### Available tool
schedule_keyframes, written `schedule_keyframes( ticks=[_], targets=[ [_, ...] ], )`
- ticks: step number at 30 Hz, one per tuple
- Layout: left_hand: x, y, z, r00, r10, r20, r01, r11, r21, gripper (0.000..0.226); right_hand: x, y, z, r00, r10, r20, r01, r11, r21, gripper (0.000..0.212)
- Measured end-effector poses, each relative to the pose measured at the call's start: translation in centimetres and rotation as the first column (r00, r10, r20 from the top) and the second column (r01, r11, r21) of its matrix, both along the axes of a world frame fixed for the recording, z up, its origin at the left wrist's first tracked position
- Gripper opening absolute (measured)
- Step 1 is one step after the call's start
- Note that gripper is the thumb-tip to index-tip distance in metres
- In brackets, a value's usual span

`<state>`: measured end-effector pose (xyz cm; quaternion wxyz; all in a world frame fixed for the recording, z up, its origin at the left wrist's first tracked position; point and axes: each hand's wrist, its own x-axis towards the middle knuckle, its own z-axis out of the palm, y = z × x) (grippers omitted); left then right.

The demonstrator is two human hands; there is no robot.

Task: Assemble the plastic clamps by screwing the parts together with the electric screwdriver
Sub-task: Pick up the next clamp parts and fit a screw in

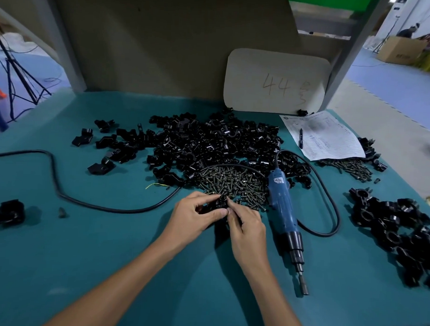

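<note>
Hands (195, 212) (247, 228) around glossy black plastic clamp (216, 204)

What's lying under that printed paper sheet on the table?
Screws and black clamp parts poke out at the near and right edges of the paper sheet; anything further beneath is covered.

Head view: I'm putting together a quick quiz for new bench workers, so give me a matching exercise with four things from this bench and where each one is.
Things:
1. electric screwdriver
2. pen
3. clamp
4. card marked 44

Places:
a. leaning against the back panel
b. held by the left hand and right hand
c. lying on the printed sheet
d. lying on the mat, right of both hands

Pairs: 1-d, 2-c, 3-b, 4-a
</note>
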<state>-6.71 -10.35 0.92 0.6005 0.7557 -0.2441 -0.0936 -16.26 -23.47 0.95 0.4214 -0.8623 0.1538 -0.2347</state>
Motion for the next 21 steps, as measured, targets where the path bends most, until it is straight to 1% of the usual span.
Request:
schedule_keyframes(
  ticks=[8,16,21],
  targets=[
    [0.29,0.01,-0.25,1.0,0.014,-0.003,-0.014,1.0,0.02,0.056,0.01,-0.04,-0.04,1.0,-0.002,0.001,0.002,1.0,-0.007,0.033],
    [0.31,-0.03,-0.17,1.0,-0.019,-0.015,0.019,0.998,0.051,0.058,0.01,-0.05,-0.11,1.0,-0.005,0.011,0.005,1.0,-0.001,0.033],
    [0.23,-0.03,-0.05,0.999,-0.025,-0.025,0.026,0.999,0.037,0.061,0.04,-0.01,-0.11,1.0,-0.002,0.022,0.003,1.0,-0.004,0.033]
  ],
)
